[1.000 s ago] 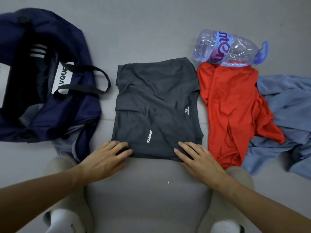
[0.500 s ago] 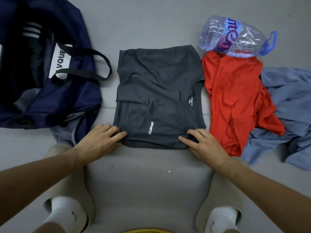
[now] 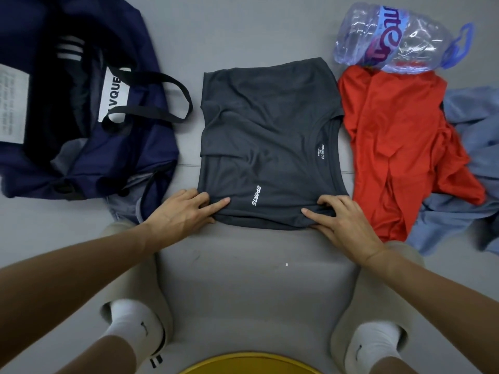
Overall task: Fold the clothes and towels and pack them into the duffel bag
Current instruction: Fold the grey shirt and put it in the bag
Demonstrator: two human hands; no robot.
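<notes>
On the floor (image 3: 256, 279), between the spread legs of the person, lies the dark grey shirt (image 3: 264, 136), already folded to a flat packet. Its neckline opens toward the right side, so the body of the shirt runs left to right, with the collar end next to the red garment (image 3: 399, 147). The packet itself looks a little longer in the direction away from the person than across. The white word "SPORTS" stands near the near edge and reads sideways.

The left hand (image 3: 178, 214) is at the near left corner of the shirt. Its index finger lies stretched on top of the cloth and the thumb seems to be at the edge below, so the grip pinches this corner. The right hand (image 3: 343, 222) is at the near right corner. Its fingers are curled on the cloth with the thumb low at the hem, and this grip also holds the edge.

Left of the shirt the navy duffel bag (image 3: 129, 163) lies open, with its black handle (image 3: 172, 82) reaching toward the shirt but not touching it. A grey cloth (image 3: 121, 209) shows under the near edge of the bag. Right of the red garment a light blue cloth (image 3: 472, 125) lies crumpled and partly under it. A crushed clear plastic bottle (image 3: 399, 39) lies on its side at the far end of the red garment.
</notes>
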